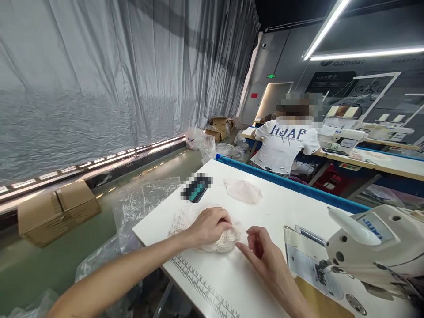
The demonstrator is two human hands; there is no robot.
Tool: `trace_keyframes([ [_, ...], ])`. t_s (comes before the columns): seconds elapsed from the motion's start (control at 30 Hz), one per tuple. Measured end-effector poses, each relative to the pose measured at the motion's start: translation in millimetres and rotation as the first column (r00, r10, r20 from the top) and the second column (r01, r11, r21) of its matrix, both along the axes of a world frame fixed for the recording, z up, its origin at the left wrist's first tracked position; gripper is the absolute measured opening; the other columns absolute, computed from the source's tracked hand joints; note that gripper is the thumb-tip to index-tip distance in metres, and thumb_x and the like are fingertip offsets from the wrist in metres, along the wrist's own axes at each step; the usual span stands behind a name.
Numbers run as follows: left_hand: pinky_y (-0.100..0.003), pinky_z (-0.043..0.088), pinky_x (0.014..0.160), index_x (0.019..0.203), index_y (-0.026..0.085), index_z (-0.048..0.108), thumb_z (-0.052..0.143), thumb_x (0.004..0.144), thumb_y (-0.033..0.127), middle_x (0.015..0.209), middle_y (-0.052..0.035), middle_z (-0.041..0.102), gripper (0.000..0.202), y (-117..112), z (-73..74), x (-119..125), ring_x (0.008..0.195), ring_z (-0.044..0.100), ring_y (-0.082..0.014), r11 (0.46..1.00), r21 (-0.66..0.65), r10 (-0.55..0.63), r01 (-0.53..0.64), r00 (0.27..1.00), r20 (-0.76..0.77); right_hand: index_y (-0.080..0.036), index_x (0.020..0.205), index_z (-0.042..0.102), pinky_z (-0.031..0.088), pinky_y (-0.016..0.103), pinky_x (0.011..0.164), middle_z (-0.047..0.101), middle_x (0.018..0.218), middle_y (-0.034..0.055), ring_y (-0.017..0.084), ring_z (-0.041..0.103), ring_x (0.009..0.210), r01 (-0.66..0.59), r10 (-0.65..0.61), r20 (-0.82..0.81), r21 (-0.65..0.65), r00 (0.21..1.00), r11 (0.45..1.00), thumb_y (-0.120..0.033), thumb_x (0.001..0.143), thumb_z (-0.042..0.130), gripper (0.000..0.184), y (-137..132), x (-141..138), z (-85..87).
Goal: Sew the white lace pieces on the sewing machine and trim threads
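Observation:
A bunched piece of cream, open-knit fabric (221, 242) lies on the white sewing table (232, 282). My left hand (212, 225) rests over it from the left, fingers curled and closed on its upper part. At its right edge is my right hand (261, 249), with bent fingers and the thumb held apart from them. The thumb tip is close to the fabric; whether it touches cannot be made out. Behind the knit lies a flat piece of thin pale pink cloth (244, 191). A dark phone-like object (198, 187), partly blurred out, is at the table's left edge.
A white sewing machine (371, 247) stands on the right, its needle area beside my right forearm. Printed ruler marks (202, 282) run along the front edge. Clear plastic bags (142, 207) and a cardboard box (58, 210) are left. A person in white (281, 145) sits ahead.

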State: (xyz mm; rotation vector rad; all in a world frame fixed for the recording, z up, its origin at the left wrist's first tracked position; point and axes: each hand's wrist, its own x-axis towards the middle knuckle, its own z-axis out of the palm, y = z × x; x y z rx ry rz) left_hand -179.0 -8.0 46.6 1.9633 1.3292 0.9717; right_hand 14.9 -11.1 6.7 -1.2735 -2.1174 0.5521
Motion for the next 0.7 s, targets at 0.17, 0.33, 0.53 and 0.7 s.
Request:
trace_keyframes([
  [0.17, -0.023, 0.036, 0.058, 0.072, 0.016, 0.063, 0.053, 0.076, 0.021, 0.070, 0.0002, 0.062, 0.011, 6.9, -6.2, -2.0, 0.064, 0.052, -0.0124, 0.995, -0.096, 0.039, -0.024, 0.986, 0.159, -0.025, 0.102, 0.043, 0.036, 0.024, 0.047, 0.048, 0.064, -0.0063, 0.013, 0.045, 0.047, 0.016, -0.016, -0.097, -0.001, 0.995, 1.000, -0.044, 0.082, 0.052, 0.029, -4.5, -11.7, 0.5],
  [0.33, -0.023, 0.037, 0.058, 0.071, 0.014, 0.062, 0.057, 0.075, 0.024, 0.068, -0.0002, 0.060, 0.011, 10.8, 0.0, -7.1, 0.063, 0.050, -0.0116, 0.994, -0.105, 0.070, -0.037, 0.944, 0.324, -0.023, 0.083, 0.049, 0.032, 0.024, 0.044, 0.043, 0.055, -0.0057, 0.012, 0.040, 0.046, -0.041, 0.022, -0.264, -0.065, 0.964, 0.997, -0.050, 0.087, 0.046, 0.027, -5.0, -24.8, 18.6],
  [0.53, -0.024, 0.040, 0.061, 0.074, 0.014, 0.056, 0.056, 0.080, 0.030, 0.066, -0.0001, 0.055, 0.017, -13.4, 29.3, 0.7, 0.063, 0.051, -0.0117, 0.992, 0.013, 0.102, -0.127, 0.854, 0.511, -0.022, 0.074, 0.044, 0.039, 0.023, 0.049, 0.047, 0.058, -0.0037, 0.012, 0.045, 0.052, -0.098, 0.091, -0.489, 0.010, 0.868, 0.995, -0.049, 0.093, 0.035, 0.034, -12.5, -57.0, 51.7],
  [0.7, -0.024, 0.044, 0.052, 0.076, 0.014, 0.054, 0.066, 0.076, 0.037, 0.066, 0.0001, 0.055, 0.026, -70.3, 47.3, 30.1, 0.055, 0.054, -0.0118, 0.987, -0.087, -0.002, 0.134, 0.553, 0.833, -0.022, 0.070, 0.047, 0.037, 0.021, 0.047, 0.042, 0.059, -0.0047, 0.011, 0.041, 0.051, -0.120, 0.117, -0.599, 0.034, 0.792, 0.992, -0.048, 0.090, 0.045, 0.033, -58.8, -41.2, 79.4],
])
